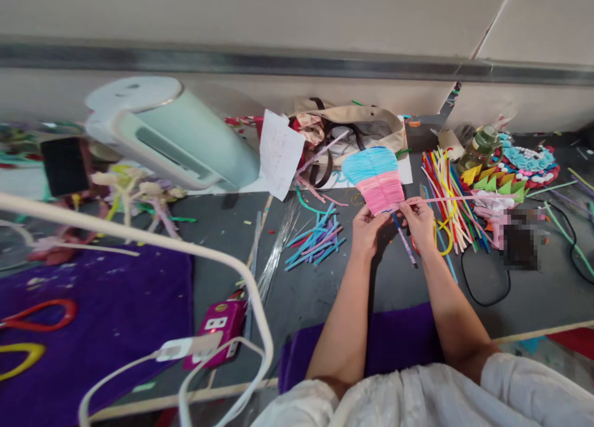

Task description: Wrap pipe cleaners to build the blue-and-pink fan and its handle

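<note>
A fan-shaped piece of wrapped pipe cleaners [378,185], blue at the top and pink below, is held up over the dark table. At its lower left corner, my left hand [365,232] closes its fingers on the edge. My right hand [420,221] pinches a long pink pipe cleaner [450,198] close to the lower right corner; its free length stretches out to the right. Below the piece, between my hands, a thin purple and blue stem [404,240] slants down. Short blue and pink pipe cleaner pieces [315,238] lie in a pile to the left.
Long coloured pipe cleaners [452,201] lie on the right beside a glass jar [482,147]. A tall pale green lamp-like appliance [185,136] stands at the back left. A white cable [223,254] crosses the left foreground near a magenta power strip [220,328].
</note>
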`<state>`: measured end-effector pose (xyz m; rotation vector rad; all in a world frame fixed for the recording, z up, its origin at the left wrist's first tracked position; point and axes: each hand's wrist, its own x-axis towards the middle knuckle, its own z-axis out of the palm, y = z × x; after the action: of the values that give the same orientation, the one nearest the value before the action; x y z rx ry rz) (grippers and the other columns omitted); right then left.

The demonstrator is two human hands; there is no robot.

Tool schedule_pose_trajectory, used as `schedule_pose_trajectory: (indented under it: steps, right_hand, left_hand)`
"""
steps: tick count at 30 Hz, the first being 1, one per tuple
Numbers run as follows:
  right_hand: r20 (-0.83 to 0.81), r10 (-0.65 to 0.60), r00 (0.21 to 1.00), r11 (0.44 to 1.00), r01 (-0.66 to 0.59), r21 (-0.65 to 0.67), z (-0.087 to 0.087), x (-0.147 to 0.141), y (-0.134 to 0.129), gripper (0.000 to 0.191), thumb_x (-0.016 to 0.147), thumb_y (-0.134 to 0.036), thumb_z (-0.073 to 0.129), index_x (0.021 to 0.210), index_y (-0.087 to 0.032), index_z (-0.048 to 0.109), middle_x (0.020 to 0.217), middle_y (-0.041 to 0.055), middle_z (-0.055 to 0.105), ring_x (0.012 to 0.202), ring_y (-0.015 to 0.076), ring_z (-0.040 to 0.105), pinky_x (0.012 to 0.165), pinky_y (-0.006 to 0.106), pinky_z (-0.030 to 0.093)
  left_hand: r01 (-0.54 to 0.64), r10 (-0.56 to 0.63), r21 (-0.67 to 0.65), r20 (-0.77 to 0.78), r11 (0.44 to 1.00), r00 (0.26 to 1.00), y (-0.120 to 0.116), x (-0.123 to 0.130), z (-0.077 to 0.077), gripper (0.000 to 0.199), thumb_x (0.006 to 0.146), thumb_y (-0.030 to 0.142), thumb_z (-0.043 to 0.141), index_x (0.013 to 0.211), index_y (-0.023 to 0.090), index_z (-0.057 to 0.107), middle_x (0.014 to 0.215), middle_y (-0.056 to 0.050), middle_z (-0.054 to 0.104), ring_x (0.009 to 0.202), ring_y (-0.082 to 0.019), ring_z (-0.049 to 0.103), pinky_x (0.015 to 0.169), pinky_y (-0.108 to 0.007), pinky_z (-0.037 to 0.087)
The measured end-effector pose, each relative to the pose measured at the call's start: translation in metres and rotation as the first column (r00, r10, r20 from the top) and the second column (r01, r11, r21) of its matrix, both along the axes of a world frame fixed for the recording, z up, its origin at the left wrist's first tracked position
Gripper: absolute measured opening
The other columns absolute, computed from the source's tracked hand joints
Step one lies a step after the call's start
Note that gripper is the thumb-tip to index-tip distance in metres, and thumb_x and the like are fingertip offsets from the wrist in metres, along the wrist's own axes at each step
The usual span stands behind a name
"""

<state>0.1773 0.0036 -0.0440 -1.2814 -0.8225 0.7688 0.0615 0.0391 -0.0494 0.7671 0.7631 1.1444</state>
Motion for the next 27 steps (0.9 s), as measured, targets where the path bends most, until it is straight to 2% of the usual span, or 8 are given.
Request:
schedule_pose_trajectory:
  steps: [11,19,24,27]
  right_hand:
    - [-0.046,0.010,0.999,1.000,-0.009,0.027,0.0030,-0.0058,-0.0017,0.023,0.078,-0.040,0.068,0.082,-0.021,0.057,0.065,-0.0034,0.059,0.052,0.0094,0.055,0.042,0.019,0.039]
    - [0.023,0.017,1.000,0.999,-0.018,0.031,0.0034,-0.0072,-0.0015,0.019,0.080,-0.038,0.066,0.081,-0.021,0.058,0.067,-0.0028,0.058,0.056,0.0106,0.055,0.046,0.020,0.042]
    - [0.087,-0.003,0.996,0.999,-0.001,0.047,-0.0005,-0.0049,0.0001,0.017,0.078,-0.036,0.067,0.084,-0.021,0.062,0.097,0.0033,0.063,0.077,0.0137,0.058,0.059,0.023,0.049]
    - [0.090,-0.009,0.996,0.999,0.004,0.052,-0.0032,-0.0033,-0.0002,0.016,0.078,-0.035,0.067,0.084,-0.021,0.063,0.102,0.0040,0.062,0.085,0.0152,0.058,0.064,0.024,0.050]
  left_hand:
    - [-0.030,0.029,-0.032,-0.036,0.999,0.999,-0.0011,-0.0011,0.0011,0.045,0.050,0.027,0.086,0.091,0.018,0.068,0.087,-0.005,0.073,0.072,-0.016,0.067,0.067,-0.029,0.053]
    - [-0.024,0.024,-0.017,-0.017,1.000,1.000,0.0000,-0.0026,0.0001,0.040,0.052,0.024,0.084,0.088,0.018,0.067,0.083,-0.003,0.073,0.074,-0.017,0.067,0.070,-0.031,0.054]
    - [-0.019,0.019,0.004,-0.038,1.000,0.999,0.0001,-0.0042,0.0002,0.041,0.053,0.023,0.084,0.090,0.019,0.067,0.085,-0.002,0.072,0.075,-0.017,0.067,0.072,-0.031,0.053]
    - [0.006,-0.006,0.013,-0.039,1.000,0.999,-0.0007,-0.0041,-0.0008,0.043,0.053,0.023,0.084,0.092,0.020,0.067,0.085,-0.001,0.072,0.073,-0.016,0.066,0.071,-0.030,0.053]
